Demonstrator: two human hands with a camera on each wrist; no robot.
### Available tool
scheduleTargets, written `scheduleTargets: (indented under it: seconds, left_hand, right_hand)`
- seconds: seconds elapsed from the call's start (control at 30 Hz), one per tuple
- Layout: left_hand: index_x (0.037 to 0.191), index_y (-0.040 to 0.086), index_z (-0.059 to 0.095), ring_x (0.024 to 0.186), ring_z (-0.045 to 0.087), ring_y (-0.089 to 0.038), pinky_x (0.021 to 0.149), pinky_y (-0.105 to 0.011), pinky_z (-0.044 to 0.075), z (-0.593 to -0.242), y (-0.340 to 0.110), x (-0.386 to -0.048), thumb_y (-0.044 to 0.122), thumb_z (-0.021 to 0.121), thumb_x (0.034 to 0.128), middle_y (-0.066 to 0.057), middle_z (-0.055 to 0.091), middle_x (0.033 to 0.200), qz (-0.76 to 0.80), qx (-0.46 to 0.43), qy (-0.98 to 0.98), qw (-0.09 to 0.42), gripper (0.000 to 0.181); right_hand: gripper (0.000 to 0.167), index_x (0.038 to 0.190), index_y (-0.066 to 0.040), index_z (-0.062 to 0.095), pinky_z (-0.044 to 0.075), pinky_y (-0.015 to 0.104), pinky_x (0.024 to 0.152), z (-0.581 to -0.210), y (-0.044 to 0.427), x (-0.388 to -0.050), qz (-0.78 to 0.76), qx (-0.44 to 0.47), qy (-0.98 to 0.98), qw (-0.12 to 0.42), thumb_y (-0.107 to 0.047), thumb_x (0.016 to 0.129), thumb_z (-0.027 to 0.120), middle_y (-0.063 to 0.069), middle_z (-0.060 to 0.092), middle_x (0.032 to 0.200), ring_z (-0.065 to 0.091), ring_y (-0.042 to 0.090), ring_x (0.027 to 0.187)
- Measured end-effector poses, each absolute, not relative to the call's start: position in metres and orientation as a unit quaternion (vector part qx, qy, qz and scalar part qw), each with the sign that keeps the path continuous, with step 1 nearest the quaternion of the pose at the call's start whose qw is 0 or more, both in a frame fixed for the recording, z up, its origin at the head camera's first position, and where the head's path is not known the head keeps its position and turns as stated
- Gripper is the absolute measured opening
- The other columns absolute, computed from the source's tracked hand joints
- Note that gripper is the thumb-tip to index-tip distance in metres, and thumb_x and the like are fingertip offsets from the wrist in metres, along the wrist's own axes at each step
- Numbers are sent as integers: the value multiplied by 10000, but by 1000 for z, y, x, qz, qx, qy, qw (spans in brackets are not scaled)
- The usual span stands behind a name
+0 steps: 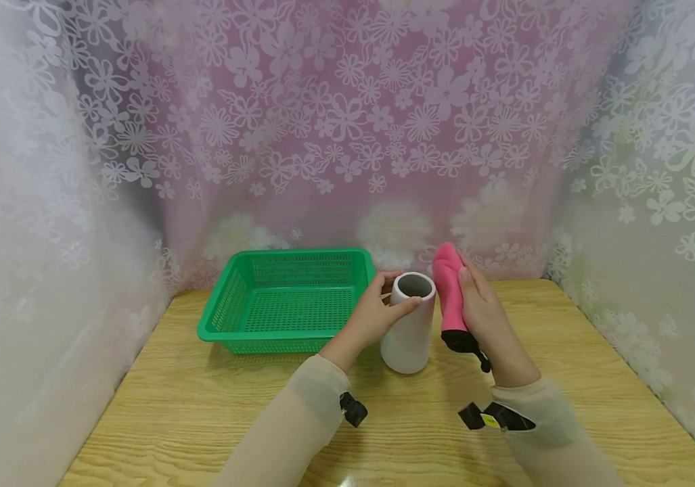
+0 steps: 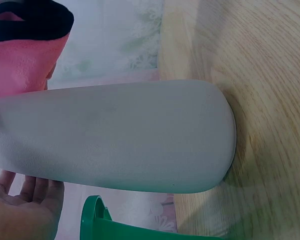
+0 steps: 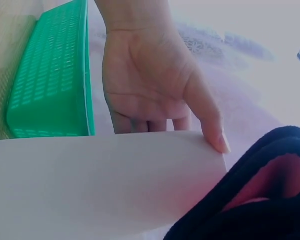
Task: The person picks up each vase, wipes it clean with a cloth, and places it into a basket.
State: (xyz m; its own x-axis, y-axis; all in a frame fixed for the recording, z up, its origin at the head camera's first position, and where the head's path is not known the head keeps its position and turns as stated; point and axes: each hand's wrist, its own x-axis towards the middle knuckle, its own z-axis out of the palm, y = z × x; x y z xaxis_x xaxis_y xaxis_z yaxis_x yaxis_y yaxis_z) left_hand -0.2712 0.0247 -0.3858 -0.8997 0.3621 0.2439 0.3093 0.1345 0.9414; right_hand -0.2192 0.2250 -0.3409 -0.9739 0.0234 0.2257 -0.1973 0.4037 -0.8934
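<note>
A white, tapering vase (image 1: 407,338) stands upright on the table, its open mouth facing up. My left hand (image 1: 377,308) grips it near the rim, thumb on the near side and fingers round the left side. To its right, my right hand (image 1: 486,314) holds a soft pink cloth item (image 1: 448,287) with a black-trimmed opening at its lower end and a dark cord dangling there. The pink item is beside the vase's rim. Its folded black opening (image 3: 250,185) shows pink fabric inside in the right wrist view. Part of the pink item is hidden by the right hand.
A green plastic basket (image 1: 280,336) with perforated sides sits left of the vase, close behind my left hand. The wood-grain table (image 1: 408,433) carries everything. Flower-patterned curtains (image 1: 347,122) hang behind and at both sides.
</note>
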Motion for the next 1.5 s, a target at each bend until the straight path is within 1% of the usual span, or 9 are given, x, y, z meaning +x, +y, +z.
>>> scheduleTargets:
  seconds: [0.07,0.23,0.33,0.43,0.67,0.9,1.13,1.33,1.5]
  left_hand:
    - [1435,188,457,1305,505,-216,1081,-416,433,-386,25,-271,372,766,899,-3,531,1358,618,222,754,21,646]
    - [1438,184,457,1308,508,-225,1077,-427,437,-386,25,-272,375,772,893,-9,535,1359,616,220,756,17,658]
    - [1438,181,458,1307,509,-227,1073,-429,441,-386,25,-272,376,770,894,-13,536,1360,615,221,757,16,657]
    - [1449,178,450,1312,505,-235,1065,-437,447,-387,25,-272,376,764,899,-19,530,1371,614,222,757,17,664]
    - [1458,186,442,1319,497,-248,1061,-447,447,-386,25,-271,381,760,901,-24,517,1393,613,221,758,20,671]
    - [1451,184,448,1304,504,-236,1069,-438,438,-387,26,-271,364,761,903,-23,521,1381,616,225,755,14,656]
    - [1433,199,465,1295,507,-223,1081,-431,425,-388,26,-272,359,762,903,-9,527,1370,619,226,752,11,628]
    - [1434,183,469,1289,507,-211,1085,-438,420,-389,26,-273,344,759,908,-5,529,1365,622,229,749,11,622]
    - [1418,208,479,1283,509,-198,1090,-432,416,-388,26,-271,341,763,906,3,533,1354,621,229,750,9,600]
  right_hand:
    - [582,1621,-264,167,266,618,1129,-342,222,-220,534,63,-834,123,-471,1085,258,197,221,1620,332,421,1384]
    - [539,1608,-201,245,301,642,1091,-350,213,-225,483,98,-841,222,-378,1102,302,200,304,1582,351,427,1384]
    - [524,1600,-156,267,296,650,1089,-357,208,-228,459,107,-839,272,-324,1106,324,195,304,1586,325,415,1409]
    - [514,1594,-143,282,294,651,1092,-363,203,-232,447,112,-831,310,-294,1106,343,172,298,1597,307,397,1431]
    - [495,1585,-167,314,376,611,1032,-376,194,-239,442,124,-804,377,-209,1098,390,126,335,1587,380,363,1388]
    - [496,1582,-138,314,364,642,1030,-386,191,-246,439,136,-794,397,-155,1092,396,142,314,1598,351,375,1413]
    - [507,1586,-164,308,353,641,1057,-391,189,-248,423,125,-805,397,-220,1092,412,167,342,1577,364,379,1408]
    - [522,1586,-190,309,380,624,1032,-393,187,-249,419,120,-806,402,-251,1085,444,151,360,1566,421,385,1354]
    - [528,1588,-181,299,392,642,1013,-397,185,-249,424,104,-808,395,-273,1087,438,143,352,1570,417,387,1356]
